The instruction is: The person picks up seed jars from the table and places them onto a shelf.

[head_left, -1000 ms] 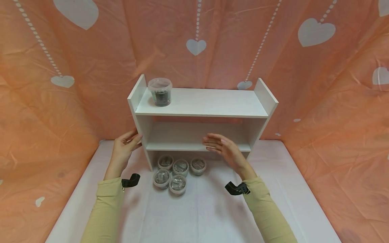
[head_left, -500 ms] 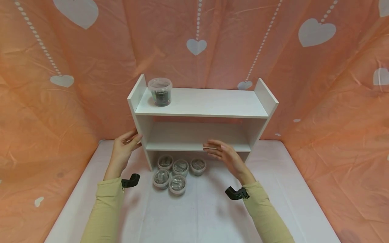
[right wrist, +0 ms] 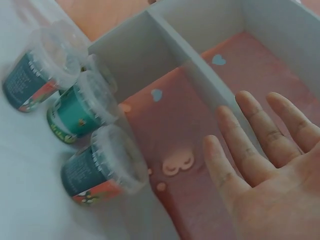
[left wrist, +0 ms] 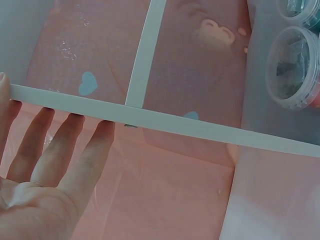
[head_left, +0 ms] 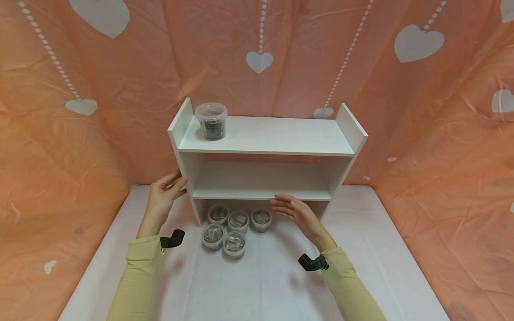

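A white two-board shelf unit (head_left: 265, 136) stands against the backdrop. My left hand (head_left: 162, 196) is at its left side panel, its straight fingertips (left wrist: 102, 132) touching the panel in the left wrist view. My right hand (head_left: 300, 216) hovers in front of the lower board's right half, fingers extended and holding nothing. Nearest to it is a small lidded plastic tub (head_left: 262, 220). Several similar tubs (head_left: 234, 244) are grouped just left of that one. Another clear-lidded tub (head_left: 213, 127) with a dark label sits on the top board's left end. The right wrist view shows green and dark labels on the tubs (right wrist: 80, 117).
A white cloth (head_left: 241, 290) covers the table under the tubs and shelf. An orange curtain (head_left: 120, 147) with pale hearts hangs at the back and both sides. The shelf's right side panel (head_left: 348, 133) rises beyond my right hand.
My right hand has lowered from in front of the lower board to about its front edge, coming slightly nearer me. The left hand, shelf and tubs have stayed in place.
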`<action>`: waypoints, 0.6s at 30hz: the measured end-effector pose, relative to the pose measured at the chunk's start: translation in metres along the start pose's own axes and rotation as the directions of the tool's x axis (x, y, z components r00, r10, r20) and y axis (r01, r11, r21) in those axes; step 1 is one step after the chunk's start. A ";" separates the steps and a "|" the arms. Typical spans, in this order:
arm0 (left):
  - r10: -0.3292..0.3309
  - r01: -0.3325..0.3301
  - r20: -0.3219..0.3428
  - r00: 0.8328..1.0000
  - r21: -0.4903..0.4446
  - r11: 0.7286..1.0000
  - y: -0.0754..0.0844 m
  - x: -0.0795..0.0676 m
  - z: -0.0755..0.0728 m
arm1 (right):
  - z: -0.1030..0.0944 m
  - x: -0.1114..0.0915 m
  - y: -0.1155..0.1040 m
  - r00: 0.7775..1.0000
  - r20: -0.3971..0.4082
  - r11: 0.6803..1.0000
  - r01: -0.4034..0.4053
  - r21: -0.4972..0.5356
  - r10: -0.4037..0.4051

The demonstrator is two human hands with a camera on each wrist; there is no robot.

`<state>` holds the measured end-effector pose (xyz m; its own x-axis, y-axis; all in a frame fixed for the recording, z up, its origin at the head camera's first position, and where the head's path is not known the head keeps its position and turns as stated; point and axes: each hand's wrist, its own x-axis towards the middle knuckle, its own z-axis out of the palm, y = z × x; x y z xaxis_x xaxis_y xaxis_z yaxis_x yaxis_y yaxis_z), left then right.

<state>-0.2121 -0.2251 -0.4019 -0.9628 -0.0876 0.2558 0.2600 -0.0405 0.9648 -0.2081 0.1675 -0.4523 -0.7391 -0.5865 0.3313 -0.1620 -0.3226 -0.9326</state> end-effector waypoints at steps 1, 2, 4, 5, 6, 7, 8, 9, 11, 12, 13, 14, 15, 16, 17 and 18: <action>-0.001 0.001 -0.001 1.000 -0.002 1.000 0.000 0.000 0.000 | -0.001 -0.001 0.002 1.000 -0.002 1.000 0.000 0.003 0.000; 0.002 -0.002 0.001 1.000 0.000 1.000 0.000 0.000 0.000 | -0.001 -0.002 0.003 1.000 -0.006 1.000 -0.006 0.001 0.006; 0.002 -0.002 -0.001 1.000 0.002 1.000 -0.001 0.000 0.000 | -0.003 -0.004 0.007 1.000 -0.017 1.000 -0.022 0.002 0.022; 0.002 -0.002 -0.002 1.000 -0.001 1.000 -0.001 0.000 0.000 | -0.003 -0.005 0.009 0.999 -0.020 1.000 -0.029 -0.002 0.029; 0.002 -0.002 -0.002 1.000 -0.004 1.000 -0.001 0.000 0.000 | -0.004 -0.006 0.010 0.999 -0.024 0.999 -0.038 -0.005 0.038; 0.003 -0.003 -0.001 1.000 -0.006 1.000 -0.001 0.000 0.000 | -0.004 -0.007 0.012 0.999 -0.027 0.999 -0.046 -0.007 0.046; 0.003 -0.003 -0.001 1.000 -0.008 1.000 -0.001 0.000 0.000 | -0.005 -0.008 0.013 0.998 -0.032 0.998 -0.055 -0.011 0.055; 0.001 -0.001 -0.004 1.000 -0.010 1.000 -0.001 0.000 0.000 | -0.005 -0.009 0.015 0.998 -0.035 0.998 -0.061 -0.014 0.060; -0.001 0.001 -0.003 1.000 -0.013 1.000 -0.001 0.000 0.000 | -0.006 -0.011 0.018 0.997 -0.043 0.998 -0.066 -0.023 0.065; -0.003 0.003 -0.002 1.000 -0.017 1.000 -0.001 0.000 0.000 | -0.006 -0.012 0.019 0.996 -0.048 0.997 -0.070 -0.025 0.069; -0.004 0.004 -0.003 1.000 -0.014 1.000 -0.001 0.000 0.000 | -0.007 -0.012 0.020 0.996 -0.052 0.997 -0.071 -0.026 0.070; -0.006 0.006 -0.004 1.000 -0.010 1.000 -0.001 0.000 0.000 | -0.007 -0.013 0.021 0.996 -0.056 0.997 -0.071 -0.029 0.070; -0.008 0.008 -0.005 1.000 -0.005 1.000 0.000 0.000 0.000 | -0.008 -0.014 0.022 0.996 -0.060 0.997 -0.073 -0.030 0.071; -0.009 0.009 -0.006 1.000 -0.002 1.000 0.000 0.000 0.000 | -0.008 -0.014 0.023 0.995 -0.064 0.997 -0.074 -0.033 0.072; -0.011 0.011 -0.007 1.000 -0.001 1.000 0.000 0.000 0.001 | -0.009 -0.015 0.024 0.995 -0.067 0.997 -0.075 -0.035 0.073; -0.014 0.014 -0.009 1.000 -0.006 1.000 0.001 -0.001 0.001 | -0.009 -0.015 0.025 0.995 -0.070 0.996 -0.078 -0.037 0.076</action>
<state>-0.2114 -0.2240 -0.4014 -0.9656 -0.0958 0.2416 0.2469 -0.0481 0.9678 -0.2068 0.1756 -0.4820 -0.7934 -0.5555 0.2489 -0.1279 -0.2476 -0.9604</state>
